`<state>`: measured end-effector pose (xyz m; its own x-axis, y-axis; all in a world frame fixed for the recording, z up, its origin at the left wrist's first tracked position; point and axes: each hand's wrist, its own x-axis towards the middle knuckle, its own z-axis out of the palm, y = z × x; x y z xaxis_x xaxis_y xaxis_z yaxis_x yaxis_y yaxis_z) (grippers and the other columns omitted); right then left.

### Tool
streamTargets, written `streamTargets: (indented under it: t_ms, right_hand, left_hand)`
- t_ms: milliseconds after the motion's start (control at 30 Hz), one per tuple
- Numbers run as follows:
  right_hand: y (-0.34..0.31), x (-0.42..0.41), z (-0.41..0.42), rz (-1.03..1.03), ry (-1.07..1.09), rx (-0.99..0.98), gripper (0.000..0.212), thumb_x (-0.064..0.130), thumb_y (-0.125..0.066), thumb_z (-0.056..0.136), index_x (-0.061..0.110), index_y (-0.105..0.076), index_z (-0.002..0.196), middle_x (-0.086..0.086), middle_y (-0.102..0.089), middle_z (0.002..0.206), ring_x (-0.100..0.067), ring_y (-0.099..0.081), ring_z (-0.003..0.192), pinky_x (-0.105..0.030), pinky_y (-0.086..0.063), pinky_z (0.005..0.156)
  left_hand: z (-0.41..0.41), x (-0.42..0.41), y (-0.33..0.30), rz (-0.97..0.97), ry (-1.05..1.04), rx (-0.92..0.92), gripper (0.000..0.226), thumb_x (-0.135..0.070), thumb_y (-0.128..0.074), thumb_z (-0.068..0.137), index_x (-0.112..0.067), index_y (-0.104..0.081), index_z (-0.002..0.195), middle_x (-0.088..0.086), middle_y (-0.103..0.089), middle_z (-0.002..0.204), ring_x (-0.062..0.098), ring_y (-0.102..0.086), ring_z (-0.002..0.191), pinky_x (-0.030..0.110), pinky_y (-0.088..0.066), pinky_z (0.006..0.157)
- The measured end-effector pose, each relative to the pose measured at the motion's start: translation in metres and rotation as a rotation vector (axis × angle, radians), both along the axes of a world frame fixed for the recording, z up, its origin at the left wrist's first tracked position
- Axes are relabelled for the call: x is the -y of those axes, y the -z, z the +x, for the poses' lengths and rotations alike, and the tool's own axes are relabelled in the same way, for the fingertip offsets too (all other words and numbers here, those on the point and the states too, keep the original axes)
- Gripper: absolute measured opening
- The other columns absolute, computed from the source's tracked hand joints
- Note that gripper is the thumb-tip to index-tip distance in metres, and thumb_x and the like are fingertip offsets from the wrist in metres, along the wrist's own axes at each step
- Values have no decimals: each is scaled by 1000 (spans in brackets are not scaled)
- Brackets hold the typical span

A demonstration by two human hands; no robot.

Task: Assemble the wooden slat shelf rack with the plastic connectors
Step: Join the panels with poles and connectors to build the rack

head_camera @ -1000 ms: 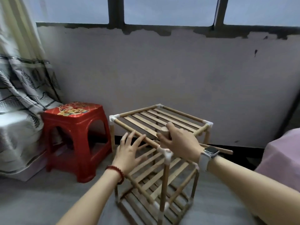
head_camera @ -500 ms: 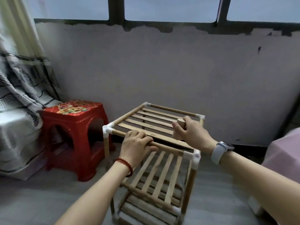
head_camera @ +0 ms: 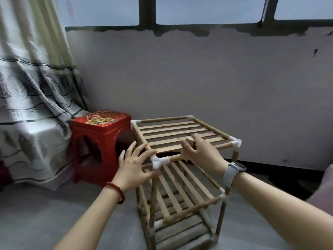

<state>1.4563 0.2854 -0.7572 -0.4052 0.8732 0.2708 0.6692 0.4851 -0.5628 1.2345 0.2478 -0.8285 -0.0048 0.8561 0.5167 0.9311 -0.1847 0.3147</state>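
Near finished: right hand (head_camera: 201, 156) grips the rack (head_camera: 182, 134) top's front rail, left hand (head_camera: 134, 164) splayed, fingers wide; next, press the near-left connector (head_camera: 159, 162) home

The wooden rack (head_camera: 180, 170) stands on the floor beside a red stool (head_camera: 100, 141). The right hand (head_camera: 201, 154) grips its top front rail, and the left hand (head_camera: 133, 165) is spread open near the white corner connector (head_camera: 159, 161).

A red plastic stool (head_camera: 100, 134) stands beside a patterned curtain (head_camera: 34, 83).
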Motion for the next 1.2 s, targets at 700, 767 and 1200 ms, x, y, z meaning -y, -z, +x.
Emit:
streamTargets:
  t_ms: [700,767,1200]
  right_hand:
    - [4,26,-75,224,-40,299,30,48,-40,94,19,-42,101,4,-57,76,-21,-59,70,-40,-51,67]
    - [-14,15,-74,241,-61,304,32,50,-39,94,18,-41,94,3,-57,77,-23,-58,70,-36,-46,61]
    - [9,6,-66,115,-64,-203,31,44,-42,96,14,-47,98,4,-55,77,-15,-54,70,-31,-44,63]
  left_hand:
    - [11,20,53,-194,171,861,15,-10,-70,81,-24,-73,85,-5,-74,83,6,-69,84,19,-52,79]
    - [13,20,53,-195,187,867,14,-9,-70,81,-22,-74,84,-4,-74,83,6,-69,83,19,-53,78]
    - [33,16,79,-289,214,843,30,-47,-35,92,-23,-52,90,-5,-59,77,7,-60,77,28,-49,78]
